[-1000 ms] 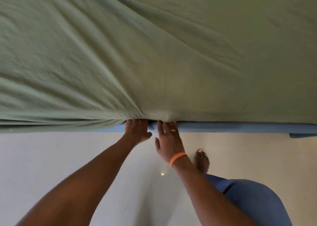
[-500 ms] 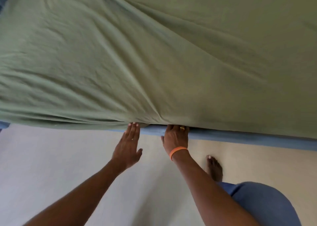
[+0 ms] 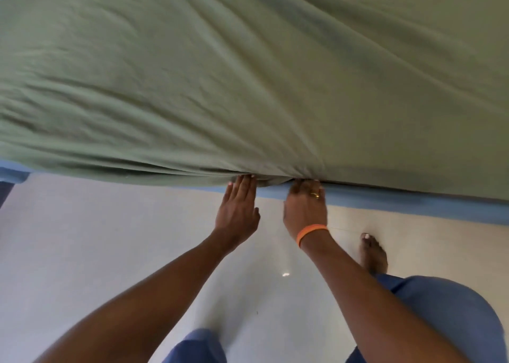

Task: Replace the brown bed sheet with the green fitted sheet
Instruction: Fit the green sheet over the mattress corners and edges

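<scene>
Green fitted sheet (image 3: 248,73) covered the bed across the upper frame, its hem running left to right along the blue bed edge (image 3: 399,201) directly above both hands. Left hand (image 3: 238,210) pressed flat-fingered against gathered folds; right hand (image 3: 304,207) reached under the hem, its grip hidden.

I see pale floor (image 3: 110,252), glossy, small light glint (image 3: 285,274) on it. Blue bed frame (image 3: 399,200) runs along mattress edge. Bare foot (image 3: 373,255) on floor at right. Orange wristband (image 3: 311,232), gold ring (image 3: 315,194), blue trousers (image 3: 446,321).
</scene>
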Motion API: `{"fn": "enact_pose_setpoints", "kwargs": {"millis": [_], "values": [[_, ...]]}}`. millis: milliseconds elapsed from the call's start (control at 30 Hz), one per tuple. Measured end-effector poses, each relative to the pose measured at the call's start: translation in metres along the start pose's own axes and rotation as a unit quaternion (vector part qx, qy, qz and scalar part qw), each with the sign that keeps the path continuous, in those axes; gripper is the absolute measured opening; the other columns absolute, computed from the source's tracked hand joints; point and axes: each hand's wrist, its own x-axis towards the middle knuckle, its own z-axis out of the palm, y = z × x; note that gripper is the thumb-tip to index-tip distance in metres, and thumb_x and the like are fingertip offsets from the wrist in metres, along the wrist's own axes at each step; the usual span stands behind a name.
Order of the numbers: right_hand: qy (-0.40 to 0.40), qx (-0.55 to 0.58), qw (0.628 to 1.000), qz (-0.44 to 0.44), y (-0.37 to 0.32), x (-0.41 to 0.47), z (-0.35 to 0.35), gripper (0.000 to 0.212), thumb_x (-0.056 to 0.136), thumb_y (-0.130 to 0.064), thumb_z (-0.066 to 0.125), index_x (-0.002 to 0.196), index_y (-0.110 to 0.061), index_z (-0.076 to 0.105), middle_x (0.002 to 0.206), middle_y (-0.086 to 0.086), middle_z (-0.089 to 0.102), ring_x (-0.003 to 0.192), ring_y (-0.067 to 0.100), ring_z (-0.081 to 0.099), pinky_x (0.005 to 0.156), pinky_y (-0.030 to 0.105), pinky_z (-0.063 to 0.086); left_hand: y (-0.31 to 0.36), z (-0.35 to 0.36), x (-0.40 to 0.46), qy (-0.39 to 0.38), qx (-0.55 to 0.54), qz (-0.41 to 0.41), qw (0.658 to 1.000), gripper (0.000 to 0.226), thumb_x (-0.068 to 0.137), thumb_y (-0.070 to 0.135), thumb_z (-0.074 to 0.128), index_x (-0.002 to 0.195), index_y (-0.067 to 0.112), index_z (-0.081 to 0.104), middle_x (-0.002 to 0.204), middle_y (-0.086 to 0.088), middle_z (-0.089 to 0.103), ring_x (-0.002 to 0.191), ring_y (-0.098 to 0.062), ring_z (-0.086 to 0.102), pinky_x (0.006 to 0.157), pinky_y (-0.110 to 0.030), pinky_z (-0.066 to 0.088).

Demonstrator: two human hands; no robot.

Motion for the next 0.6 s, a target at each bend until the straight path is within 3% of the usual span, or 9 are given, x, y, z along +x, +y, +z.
{"fn": "enact_pose_setpoints", "kwargs": {"millis": [67, 133, 200, 267, 433, 533, 600], "values": [[0.027, 0.033, 0.995, -0.091, -0.029, -0.004, 0.0, 0.068, 0.066, -0.028, 0.08, 0.122, 0.005, 0.063, 0.119, 0.024, 0.066, 0.117, 0.036, 0.061, 0.104, 0.048, 0.046, -0.006, 0.001, 0.006, 0.004, -0.03, 0.002, 1.0, 0.074, 0.085, 0.028, 0.054, 0.149, -0.002, 0.034, 0.154, -0.021, 0.037, 0.145, -0.034, 0.031, 0.121, -0.048, 0.023], [0.031, 0.072, 0.99, -0.115, -0.043, -0.003, 0.001, 0.072, 0.062, -0.027, 0.082, 0.123, 0.007, 0.062, 0.123, 0.024, 0.065, 0.12, 0.034, 0.06, 0.107, 0.047, 0.044, -0.012, 0.0, 0.011, 0.01, -0.053, 0.016, 0.998, 0.075, 0.082, 0.03, 0.049, 0.148, 0.0, 0.036, 0.153, -0.02, 0.038, 0.144, -0.034, 0.032, 0.121, -0.048, 0.021], [0.037, 0.079, 0.99, -0.11, -0.047, 0.003, 0.005, 0.076, 0.062, -0.023, 0.083, 0.128, 0.007, 0.059, 0.13, 0.024, 0.061, 0.125, 0.035, 0.056, 0.11, 0.048, 0.04, -0.018, -0.003, 0.024, -0.004, -0.04, 0.026, 0.999, 0.08, 0.073, 0.027, 0.067, 0.145, 0.002, 0.042, 0.146, -0.018, 0.046, 0.139, -0.035, 0.039, 0.12, -0.046, 0.025], [0.036, 0.088, 0.989, -0.113, -0.044, 0.014, 0.005, 0.073, 0.067, -0.018, 0.08, 0.132, 0.005, 0.056, 0.131, 0.021, 0.06, 0.125, 0.035, 0.056, 0.11, 0.047, 0.041, -0.022, -0.011, 0.044, -0.017, -0.041, 0.007, 0.999, 0.069, 0.067, 0.026, 0.078, 0.131, 0.012, 0.058, 0.13, -0.011, 0.061, 0.126, -0.033, 0.052, 0.114, -0.04, 0.031], [-0.044, 0.091, 0.988, -0.118, -0.039, 0.046, -0.005, 0.057, 0.088, -0.03, 0.061, 0.142, -0.02, 0.045, 0.144, 0.004, 0.05, 0.132, 0.028, 0.047, 0.107, 0.038, 0.033, -0.012, -0.026, 0.083, -0.168, 0.104, -0.026, 0.98, 0.042, 0.086, 0.05, 0.059, 0.126, 0.037, 0.06, 0.137, 0.007, 0.055, 0.133, -0.025, 0.043, 0.107, -0.036, 0.032], [-0.072, 0.094, 0.99, -0.079, -0.047, 0.057, 0.001, 0.051, 0.087, -0.03, 0.063, 0.135, -0.022, 0.051, 0.14, 0.004, 0.055, 0.133, 0.026, 0.046, 0.109, 0.036, 0.031, -0.012, -0.025, 0.083, -0.187, 0.092, -0.017, 0.978, 0.045, 0.086, 0.047, 0.061, 0.129, 0.036, 0.058, 0.141, 0.006, 0.052, 0.137, -0.025, 0.039, 0.11, -0.036, 0.03], [-0.08, 0.089, 0.991, -0.057, -0.054, 0.059, 0.003, 0.052, 0.085, -0.027, 0.065, 0.135, -0.022, 0.052, 0.14, 0.004, 0.056, 0.133, 0.025, 0.046, 0.11, 0.035, 0.031, -0.023, -0.025, 0.074, -0.146, 0.055, 0.016, 0.988, 0.052, 0.085, 0.032, 0.064, 0.136, 0.027, 0.053, 0.143, 0.0, 0.051, 0.136, -0.028, 0.04, 0.112, -0.036, 0.029]]}}
